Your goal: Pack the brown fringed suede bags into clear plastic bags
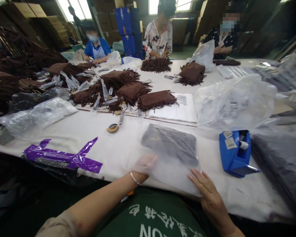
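Two hands on one flat clear bag [172, 158], which lies at the near edge of the white table [101, 148] with a dark folded piece inside. Clock directions are taken from that bag, 12 being the far side.

- 9 o'clock: purple strip [61, 158] lies flat along the table edge, well apart from the bag. Beyond it at 10, a slack heap of clear film [37, 115].
- 11 o'clock: small round disc [112, 128] on the cloth. Behind it, brown fringed pieces [155, 99] in loose stacks with little sachets scattered among them.
- Left hand [145, 164]: at the bag's near left corner, veiled by the film, so it is under a flap or inside the mouth. Whether it grips anything cannot be told. White band on the wrist.
- Right hand [207, 194]: released, palm down, fingers flat on the bag's near right corner. Probably pinning it so the slippery film does not slide.
- 3 o'clock: blue tape dispenser [234, 153], near the right hand, likely kept within reach.
- 1 to 2 o'clock: big crumpled plastic pile [234, 102].
- 12 o'clock, far side: three co-workers [160, 36] seated, their hands on their own brown pieces.
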A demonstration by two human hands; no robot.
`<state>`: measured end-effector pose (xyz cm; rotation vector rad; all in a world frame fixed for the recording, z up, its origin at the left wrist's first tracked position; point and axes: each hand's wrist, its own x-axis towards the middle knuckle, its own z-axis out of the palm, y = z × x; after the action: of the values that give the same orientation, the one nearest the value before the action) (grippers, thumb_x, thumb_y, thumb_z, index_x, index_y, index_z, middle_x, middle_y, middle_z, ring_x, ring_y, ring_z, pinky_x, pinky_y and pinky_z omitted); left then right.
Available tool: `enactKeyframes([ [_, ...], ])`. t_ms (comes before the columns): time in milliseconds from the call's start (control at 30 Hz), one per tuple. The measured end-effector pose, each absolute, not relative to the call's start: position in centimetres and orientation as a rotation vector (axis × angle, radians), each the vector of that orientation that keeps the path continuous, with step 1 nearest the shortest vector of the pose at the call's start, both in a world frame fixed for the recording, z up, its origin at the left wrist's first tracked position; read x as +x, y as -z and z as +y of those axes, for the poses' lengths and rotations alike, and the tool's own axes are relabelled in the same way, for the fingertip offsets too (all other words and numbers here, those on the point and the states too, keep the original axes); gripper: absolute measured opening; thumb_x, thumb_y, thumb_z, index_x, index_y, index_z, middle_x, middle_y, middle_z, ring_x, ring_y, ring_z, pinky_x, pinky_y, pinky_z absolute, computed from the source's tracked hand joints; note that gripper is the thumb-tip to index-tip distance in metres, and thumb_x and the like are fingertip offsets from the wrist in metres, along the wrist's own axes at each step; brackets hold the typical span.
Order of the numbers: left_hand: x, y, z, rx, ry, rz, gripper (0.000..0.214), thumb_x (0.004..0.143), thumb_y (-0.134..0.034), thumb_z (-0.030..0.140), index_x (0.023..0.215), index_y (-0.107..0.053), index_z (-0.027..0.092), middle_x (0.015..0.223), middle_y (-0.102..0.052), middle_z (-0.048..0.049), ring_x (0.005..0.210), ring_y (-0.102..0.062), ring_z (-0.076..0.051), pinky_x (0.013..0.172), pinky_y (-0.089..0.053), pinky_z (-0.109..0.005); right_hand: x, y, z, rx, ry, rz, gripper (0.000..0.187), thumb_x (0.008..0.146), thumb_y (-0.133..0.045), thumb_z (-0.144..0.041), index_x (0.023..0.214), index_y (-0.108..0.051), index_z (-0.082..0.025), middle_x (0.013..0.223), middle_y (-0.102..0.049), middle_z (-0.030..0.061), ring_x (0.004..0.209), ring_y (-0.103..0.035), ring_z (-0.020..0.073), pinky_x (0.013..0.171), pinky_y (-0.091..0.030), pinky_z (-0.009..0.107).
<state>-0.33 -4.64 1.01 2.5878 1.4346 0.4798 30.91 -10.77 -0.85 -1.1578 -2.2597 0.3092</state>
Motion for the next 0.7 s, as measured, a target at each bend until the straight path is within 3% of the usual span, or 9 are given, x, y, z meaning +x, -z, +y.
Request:
enactKeyframes([
  [100, -4.1, -0.4, -7.9, 2.599, -0.382, 1.362, 0.052, 0.085, -0.052, 0.025, 0.134, -0.039, 0.01, 0.133, -0.049, -0.0163, 0.122, -0.047, -0.027, 0.1, -0.044, -0.042, 31.1, 1.5, -10.9, -1.161, -0.279, -2.398, 0.065, 0.08, -0.023, 0.002, 0.138, -0.038, -0.023, 0.144, -0.036, 0.0057, 0.132, -0.032, 0.0215, 0.11, -0.027, 0.048],
  [233, -7.7, -0.6, -12.1, 2.429, -0.271, 1.469, 0.06, 0.084, -0.057, 0.032, 0.136, -0.038, 0.01, 0.138, -0.043, -0.0181, 0.129, -0.038, -0.03, 0.104, -0.038, -0.049, 30.7, 3.0, -10.9, -1.137, -0.357, -2.601, 0.071, 0.075, -0.026, 0.002, 0.141, -0.032, -0.025, 0.144, -0.036, 0.0041, 0.134, -0.028, 0.0216, 0.108, -0.027, 0.052],
  [333, -8.6, -4.1, -12.8, 2.17, -0.2, 1.331, 0.047, 0.084, -0.058, 0.031, 0.128, -0.051, 0.017, 0.127, -0.056, -0.0118, 0.115, -0.054, -0.027, 0.097, -0.046, -0.041, 31.1, 2.6, -10.3, -1.137, -0.516, -2.708, 0.076, 0.07, -0.031, -0.001, 0.141, -0.03, -0.026, 0.145, -0.033, 0.0041, 0.133, -0.028, 0.0235, 0.104, -0.033, 0.054],
  [433, -8.5, -9.5, -10.7, 1.871, -0.148, 1.016, 0.026, 0.09, -0.049, 0.033, 0.106, -0.066, 0.022, 0.092, -0.072, 0.0004, 0.079, -0.068, -0.015, 0.073, -0.054, -0.022, 31.4, -0.4, -8.5, -1.172, -0.718, -2.75, 0.064, 0.074, -0.04, -0.009, 0.135, -0.042, -0.028, 0.139, -0.041, 0.0047, 0.126, -0.042, 0.024, 0.099, -0.042, 0.047],
  [467, -8.3, -11.0, -9.4, 1.825, -0.172, 0.981, 0.027, 0.092, -0.046, 0.034, 0.106, -0.066, 0.023, 0.089, -0.072, 0.0015, 0.076, -0.068, -0.013, 0.071, -0.054, -0.02, 31.0, -1.9, -7.7, -1.197, -0.773, -2.748, 0.056, 0.078, -0.044, -0.015, 0.132, -0.047, -0.029, 0.134, -0.048, 0.0047, 0.119, -0.05, 0.0238, 0.095, -0.046, 0.043],
  [533, -7.3, -12.1, -6.8, 1.911, -0.308, 1.059, 0.03, 0.092, -0.045, 0.034, 0.116, -0.06, 0.023, 0.105, -0.069, -0.0012, 0.091, -0.065, -0.015, 0.081, -0.052, -0.024, 29.1, -4.7, -5.7, -1.275, -0.767, -2.689, 0.048, 0.082, -0.054, -0.031, 0.13, -0.049, -0.031, 0.126, -0.057, 0.0041, 0.11, -0.057, 0.0244, 0.09, -0.05, 0.041],
  [567, -6.7, -11.6, -5.6, 2.031, -0.379, 1.126, 0.035, 0.091, -0.048, 0.034, 0.124, -0.054, 0.024, 0.118, -0.063, -0.0038, 0.105, -0.061, -0.017, 0.091, -0.049, -0.029, 27.6, -5.6, -4.8, -1.311, -0.682, -2.635, 0.053, 0.082, -0.057, -0.038, 0.133, -0.045, -0.031, 0.128, -0.055, 0.0043, 0.113, -0.055, 0.0261, 0.092, -0.049, 0.043],
  [633, -5.3, -8.9, -4.0, 2.347, -0.424, 1.202, 0.053, 0.086, -0.057, 0.033, 0.136, -0.039, 0.026, 0.139, -0.044, -0.0075, 0.127, -0.043, -0.024, 0.105, -0.036, -0.043, 24.2, -6.1, -3.5, -1.378, -0.404, -2.463, 0.067, 0.081, -0.06, -0.044, 0.141, -0.032, -0.028, 0.144, -0.036, 0.0051, 0.133, -0.029, 0.0301, 0.105, -0.031, 0.053],
  [700, -4.3, -5.1, -3.6, 2.594, -0.319, 1.207, 0.062, 0.084, -0.06, 0.028, 0.139, -0.031, 0.028, 0.146, -0.034, -0.0071, 0.134, -0.03, -0.027, 0.109, -0.027, -0.052, 21.3, -4.5, -3.1, -1.36, -0.276, -2.425, 0.078, 0.078, -0.064, -0.045, 0.143, -0.024, -0.028, 0.148, -0.026, 0.0048, 0.137, -0.016, 0.032, 0.107, -0.022, 0.057],
])
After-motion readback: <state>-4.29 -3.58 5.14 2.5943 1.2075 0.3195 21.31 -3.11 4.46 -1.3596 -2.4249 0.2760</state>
